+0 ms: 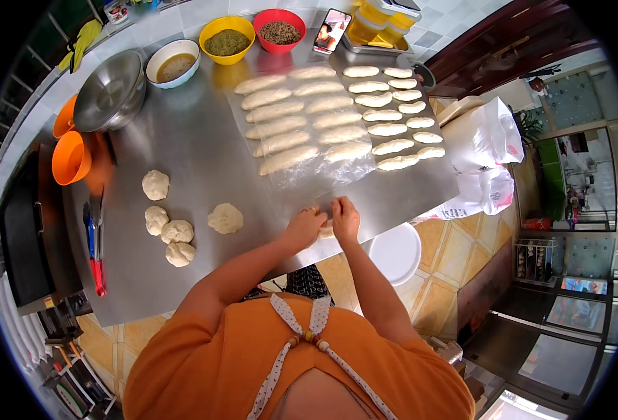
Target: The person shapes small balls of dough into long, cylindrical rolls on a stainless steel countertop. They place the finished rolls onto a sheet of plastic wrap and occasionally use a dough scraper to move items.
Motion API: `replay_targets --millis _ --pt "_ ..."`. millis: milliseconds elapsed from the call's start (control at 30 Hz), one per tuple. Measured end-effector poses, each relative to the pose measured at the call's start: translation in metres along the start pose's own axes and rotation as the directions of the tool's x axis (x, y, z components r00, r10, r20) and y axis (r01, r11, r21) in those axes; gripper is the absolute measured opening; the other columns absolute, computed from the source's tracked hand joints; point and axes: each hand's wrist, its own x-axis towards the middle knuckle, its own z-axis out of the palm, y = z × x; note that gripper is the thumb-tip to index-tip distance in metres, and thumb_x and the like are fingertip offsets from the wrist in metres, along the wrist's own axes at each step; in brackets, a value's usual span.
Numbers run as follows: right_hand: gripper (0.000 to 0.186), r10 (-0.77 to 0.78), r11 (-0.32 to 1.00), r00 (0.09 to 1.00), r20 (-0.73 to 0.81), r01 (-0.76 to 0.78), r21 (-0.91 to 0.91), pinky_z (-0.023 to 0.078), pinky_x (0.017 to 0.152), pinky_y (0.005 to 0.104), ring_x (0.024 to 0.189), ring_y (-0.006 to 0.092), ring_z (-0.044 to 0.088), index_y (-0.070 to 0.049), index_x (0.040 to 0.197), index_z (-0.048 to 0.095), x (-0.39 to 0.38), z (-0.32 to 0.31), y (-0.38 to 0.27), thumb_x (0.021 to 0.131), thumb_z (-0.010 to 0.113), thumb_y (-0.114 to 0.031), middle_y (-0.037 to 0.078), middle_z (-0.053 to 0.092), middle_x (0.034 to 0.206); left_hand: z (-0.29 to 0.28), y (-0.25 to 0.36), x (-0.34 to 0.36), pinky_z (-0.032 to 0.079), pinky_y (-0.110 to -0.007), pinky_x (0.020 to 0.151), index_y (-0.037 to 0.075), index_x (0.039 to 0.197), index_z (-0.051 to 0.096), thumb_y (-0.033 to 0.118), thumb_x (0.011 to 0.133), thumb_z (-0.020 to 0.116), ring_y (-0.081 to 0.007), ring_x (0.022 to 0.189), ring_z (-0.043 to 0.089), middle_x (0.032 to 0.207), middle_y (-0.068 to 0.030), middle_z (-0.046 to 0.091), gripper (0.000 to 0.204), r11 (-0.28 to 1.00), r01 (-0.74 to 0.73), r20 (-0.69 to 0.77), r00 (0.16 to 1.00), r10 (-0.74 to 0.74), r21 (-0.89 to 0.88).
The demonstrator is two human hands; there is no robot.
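At the front edge of the steel table, my left hand point(306, 228) and my right hand point(345, 217) work close together with curled fingers. Both grip a small piece of dough point(326, 232), mostly hidden beneath them. To their left lies a flattened round of dough point(225, 219). Farther left sit several dough balls point(177, 232), some touching each other. Beyond my hands, thick dough logs point(288, 160) lie in two columns under clear plastic film point(316, 180). Thinner dough strips point(393, 146) lie uncovered to the right of them.
Along the back stand a steel bowl point(110, 91), a white bowl of liquid point(174, 64), yellow point(227, 40) and red point(279, 31) bowls of filling, and a propped phone point(332, 31). Orange bowls point(71, 158) and red-handled tongs point(99, 269) are left. White sacks point(484, 140) stand right.
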Motion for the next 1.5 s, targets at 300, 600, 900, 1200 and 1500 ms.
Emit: replay_targets --millis 300,600,900,1200,1500 --pt "0.014 -0.059 0.916 0.995 -0.084 0.021 -0.400 0.051 0.063 0.0436 0.072 0.0308 0.062 -0.010 0.087 0.053 0.009 0.023 0.014 0.093 0.057 -0.021 0.009 0.063 0.079 0.000 0.009 0.020 0.048 -0.046 0.079 0.007 0.087 0.058 0.009 0.085 0.057 -0.0353 0.086 0.059 0.094 -0.0129 0.057 0.003 0.993 -0.063 -0.131 0.988 0.076 0.103" --pt "0.053 -0.197 0.869 0.977 -0.088 0.132 -0.477 0.030 0.109 0.0553 0.141 0.0365 0.034 -0.019 0.142 0.048 -0.038 0.027 0.074 0.094 0.051 -0.042 0.011 0.048 0.145 0.042 0.046 0.034 0.037 -0.055 0.103 0.007 0.134 0.053 0.029 0.091 0.058 -0.0336 0.130 0.047 0.140 -0.0149 0.049 0.049 0.953 -0.288 -0.151 0.942 0.300 0.099" --pt "0.066 0.036 0.791 0.993 -0.113 -0.097 -0.604 0.019 0.116 0.0538 0.149 0.0249 0.021 -0.012 0.150 0.034 0.042 -0.022 0.061 0.094 0.051 -0.042 0.005 0.032 0.157 0.054 0.045 0.132 0.016 -0.067 0.111 0.014 0.145 0.045 0.048 0.091 0.055 -0.0282 0.149 0.019 0.159 -0.0106 0.029 0.065 0.964 -0.138 -0.147 0.974 0.174 0.227" --pt "0.056 0.127 0.902 0.987 0.098 -0.073 -0.425 0.014 0.117 0.0585 0.149 0.0316 0.020 -0.009 0.147 0.041 -0.034 -0.037 0.064 0.098 0.046 -0.036 0.010 0.027 0.160 0.055 0.042 0.033 0.018 -0.061 0.115 0.001 0.146 0.040 0.055 0.097 0.044 -0.0281 0.149 0.019 0.158 -0.0157 0.030 0.074 0.954 -0.079 0.131 0.990 0.042 0.290" --pt "0.057 -0.004 0.877 0.971 -0.240 -0.112 -0.468 0.012 0.117 0.0604 0.149 0.0337 0.017 -0.007 0.147 0.040 0.093 -0.057 0.085 0.094 0.052 -0.027 0.014 0.025 0.160 0.046 0.040 0.161 0.022 -0.056 0.116 0.004 0.150 0.035 0.041 0.093 0.057 -0.0232 0.150 0.013 0.161 -0.0082 0.023 0.072 0.874 0.029 -0.245 0.964 0.104 0.485"
